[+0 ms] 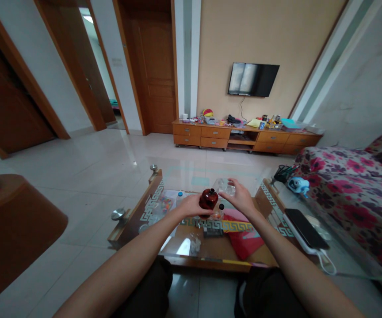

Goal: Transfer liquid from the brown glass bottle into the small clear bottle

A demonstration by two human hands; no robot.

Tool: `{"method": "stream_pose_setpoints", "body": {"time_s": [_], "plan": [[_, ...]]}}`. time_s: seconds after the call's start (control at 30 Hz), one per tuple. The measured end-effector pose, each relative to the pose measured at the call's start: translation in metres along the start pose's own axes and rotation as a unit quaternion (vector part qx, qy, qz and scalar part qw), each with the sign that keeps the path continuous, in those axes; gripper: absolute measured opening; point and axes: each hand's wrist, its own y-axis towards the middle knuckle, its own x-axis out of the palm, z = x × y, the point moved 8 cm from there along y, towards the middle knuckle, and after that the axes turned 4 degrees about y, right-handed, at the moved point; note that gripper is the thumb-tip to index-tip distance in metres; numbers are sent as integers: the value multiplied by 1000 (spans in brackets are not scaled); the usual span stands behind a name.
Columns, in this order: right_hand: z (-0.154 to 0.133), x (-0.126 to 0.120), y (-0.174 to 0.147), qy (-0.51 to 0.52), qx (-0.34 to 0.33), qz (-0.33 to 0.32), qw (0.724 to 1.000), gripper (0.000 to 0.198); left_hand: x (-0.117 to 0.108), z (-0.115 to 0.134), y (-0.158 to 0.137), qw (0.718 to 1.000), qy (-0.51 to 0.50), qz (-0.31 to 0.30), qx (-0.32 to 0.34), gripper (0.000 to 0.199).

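Note:
My left hand (192, 206) is wrapped round a shiny dark-red-brown bottle (208, 201), held upright above the glass coffee table (181, 254). Its narrow black neck points up, and I see no cap on it. Just to the right, my right hand (240, 198) grips a clear, see-through container (222, 185) between thumb and fingers. That container is tilted and close to the bottle's neck; its exact shape is hard to make out. Below the hands stands a small clear bottle with a black cap (221, 206). Left of them is a bottle with a blue cap (180, 195).
A red sheet or bag (244, 240) lies at the table's right. On the right-hand glass are a black phone (307, 229) with a white cable, a blue-and-white object (299, 185) and a black pen holder (283, 173). A flowered sofa (343, 176) stands beyond.

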Motion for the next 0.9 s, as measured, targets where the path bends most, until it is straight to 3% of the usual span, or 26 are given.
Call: {"method": "stream_pose_setpoints", "body": {"time_s": [0.23, 0.43, 0.9], "plan": [[25, -22, -6, -28, 24, 38, 999, 74, 3, 1, 4, 1000, -14, -8, -8, 81], [59, -33, -19, 2, 72, 24, 997, 76, 6, -4, -1, 998, -54, -32, 17, 71], [89, -11, -34, 26, 85, -99, 991, 80, -12, -52, -28, 992, -117, -52, -13, 73]]}}
